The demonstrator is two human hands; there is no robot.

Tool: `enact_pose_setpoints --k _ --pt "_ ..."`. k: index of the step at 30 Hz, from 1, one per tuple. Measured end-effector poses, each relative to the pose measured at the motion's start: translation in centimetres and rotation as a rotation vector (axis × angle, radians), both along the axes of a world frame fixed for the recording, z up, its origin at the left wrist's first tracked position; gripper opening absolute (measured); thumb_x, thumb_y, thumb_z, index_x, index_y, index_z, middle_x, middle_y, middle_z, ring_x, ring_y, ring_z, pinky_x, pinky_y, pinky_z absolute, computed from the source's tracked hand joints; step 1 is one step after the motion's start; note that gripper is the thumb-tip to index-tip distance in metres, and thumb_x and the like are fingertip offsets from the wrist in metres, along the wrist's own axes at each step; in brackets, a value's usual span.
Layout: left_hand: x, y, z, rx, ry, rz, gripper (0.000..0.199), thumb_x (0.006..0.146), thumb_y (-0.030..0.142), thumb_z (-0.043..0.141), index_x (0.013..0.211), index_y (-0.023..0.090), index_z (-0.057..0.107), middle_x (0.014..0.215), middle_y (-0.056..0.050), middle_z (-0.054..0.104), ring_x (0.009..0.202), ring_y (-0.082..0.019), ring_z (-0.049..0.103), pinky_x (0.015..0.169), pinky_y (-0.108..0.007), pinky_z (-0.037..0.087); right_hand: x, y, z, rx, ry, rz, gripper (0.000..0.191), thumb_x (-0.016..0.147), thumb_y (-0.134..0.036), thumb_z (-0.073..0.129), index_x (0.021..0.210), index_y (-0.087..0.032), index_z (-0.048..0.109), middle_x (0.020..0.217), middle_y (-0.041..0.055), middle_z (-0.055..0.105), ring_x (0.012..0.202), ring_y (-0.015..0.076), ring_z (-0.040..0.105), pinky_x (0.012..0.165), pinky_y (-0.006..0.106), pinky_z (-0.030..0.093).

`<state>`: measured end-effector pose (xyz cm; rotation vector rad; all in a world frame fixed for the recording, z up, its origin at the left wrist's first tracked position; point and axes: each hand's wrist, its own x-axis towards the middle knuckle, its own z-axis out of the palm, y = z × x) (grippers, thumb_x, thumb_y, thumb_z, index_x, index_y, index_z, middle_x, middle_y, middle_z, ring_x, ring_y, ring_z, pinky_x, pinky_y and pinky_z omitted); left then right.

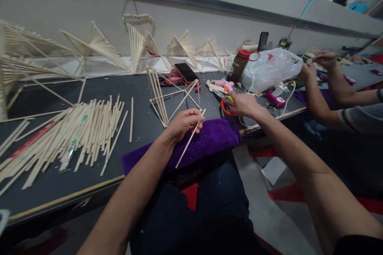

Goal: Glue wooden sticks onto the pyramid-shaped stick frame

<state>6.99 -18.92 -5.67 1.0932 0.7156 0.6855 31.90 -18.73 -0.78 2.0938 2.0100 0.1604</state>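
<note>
My left hand [186,123] is closed on a thin wooden stick [189,143], which slants down toward me over a folded purple cloth [212,137]. To the right, my right hand [245,105] has its fingers closed at the orange and yellow handles of scissors [225,108]; the fingertips are partly hidden. Just beyond them lies a pink glue gun [225,85]. Behind my left hand stands a small open frame of glued sticks [158,97], with several sticks set side by side along its left edge.
A large pile of loose sticks [86,131] covers the table's left. Twisted stick models [95,46] line the wall. A phone [186,72], a brown bottle [237,65] and a plastic bag [271,69] stand behind. At right, a co-worker's hands [317,65] are busy near a magenta glue gun [274,99].
</note>
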Motion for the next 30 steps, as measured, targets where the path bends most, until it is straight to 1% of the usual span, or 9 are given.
enact_pose_setpoints --k 4,7,9,11,13,15,21,25,30 --pt "-0.1 0.1 -0.2 0.006 -0.014 0.002 0.022 0.068 0.028 0.075 0.075 0.016 0.058 0.056 0.001 0.063 0.043 -0.008 0.055 0.042 -0.016 0.038 1.3 -0.9 0.6 0.049 0.013 -0.016 0.06 0.081 -0.037 0.059 0.138 -0.021 0.05 0.106 0.0154 0.072 0.096 0.0349 0.069 0.07 0.035 0.048" --pt "-0.2 0.1 -0.2 0.006 -0.032 0.01 0.021 0.068 0.028 0.075 0.074 0.016 0.059 0.057 0.001 0.063 0.045 -0.007 0.056 0.044 -0.017 0.039 2.4 -2.8 0.3 0.135 0.104 0.006 0.055 0.082 -0.036 0.059 0.136 -0.023 0.054 0.107 0.0137 0.072 0.098 0.0331 0.068 0.075 0.036 0.048" --pt "-0.2 0.0 -0.1 -0.001 -0.047 0.022 0.021 0.068 0.027 0.076 0.074 0.016 0.059 0.058 0.002 0.063 0.046 -0.007 0.057 0.046 -0.017 0.042 2.9 -4.6 -0.4 0.239 0.307 0.075 0.056 0.082 -0.031 0.058 0.138 -0.022 0.053 0.114 0.012 0.07 0.102 0.0292 0.067 0.082 0.036 0.048" --pt "-0.3 -0.1 0.0 -0.001 -0.061 0.037 0.022 0.067 0.028 0.076 0.075 0.016 0.06 0.058 0.002 0.064 0.046 -0.007 0.057 0.048 -0.017 0.043 3.1 -6.5 -1.3 0.305 0.634 0.155 0.059 0.084 -0.03 0.057 0.141 -0.02 0.048 0.117 0.0103 0.068 0.101 0.0238 0.066 0.085 0.033 0.049" --pt "-0.4 -0.3 0.2 0.011 -0.081 0.061 0.022 0.067 0.029 0.076 0.076 0.016 0.061 0.057 0.003 0.063 0.046 -0.007 0.056 0.048 -0.018 0.043 2.8 -8.2 -2.2 0.262 0.957 0.178 0.064 0.084 -0.036 0.058 0.144 -0.019 0.044 0.111 0.0086 0.068 0.093 0.0202 0.067 0.082 0.031 0.051" --pt "-0.4 -0.4 0.4 0.027 -0.112 0.091 0.022 0.066 0.029 0.075 0.076 0.016 0.062 0.055 0.003 0.063 0.045 -0.007 0.055 0.046 -0.018 0.042 2.2 -9.7 -2.8 0.165 1.129 0.172 0.07 0.081 -0.042 0.064 0.144 -0.02 0.044 0.11 0.008 0.067 0.091 0.0198 0.066 0.081 0.031 0.052" --pt "-0.4 -0.6 0.6 0.03 -0.138 0.12 0.023 0.065 0.031 0.075 0.077 0.014 0.065 0.054 0.002 0.062 0.043 -0.008 0.055 0.043 -0.018 0.043 0.7 -11.1 -2.7 -0.072 1.165 0.32 0.078 0.078 -0.048 0.07 0.146 -0.022 0.042 0.143 0.0099 0.051 0.127 0.029 0.052 0.106 0.04 0.042" --pt "-0.5 -0.7 0.4 0.005 -0.126 0.103 0.024 0.065 0.031 0.076 0.077 0.013 0.065 0.055 0.002 0.063 0.043 -0.008 0.056 0.043 -0.018 0.044 -0.4 -10.8 -2.3 -0.17 1.11 0.314 0.077 0.079 -0.048 0.071 0.146 -0.023 0.042 0.138 0.0088 0.055 0.12 0.028 0.058 0.102 0.04 0.044" --pt "-0.5 -0.8 0.3 -0.034 -0.066 0.085 0.018 0.062 0.025 0.073 0.073 0.013 0.064 0.054 0.001 0.064 0.041 -0.008 0.057 0.041 -0.018 0.044 -1.7 -10.0 -2.1 -0.164 1.069 0.361 0.076 0.079 -0.047 0.071 0.145 -0.022 0.042 0.135 0.0088 0.057 0.116 0.026 0.059 0.099 0.039 0.046"
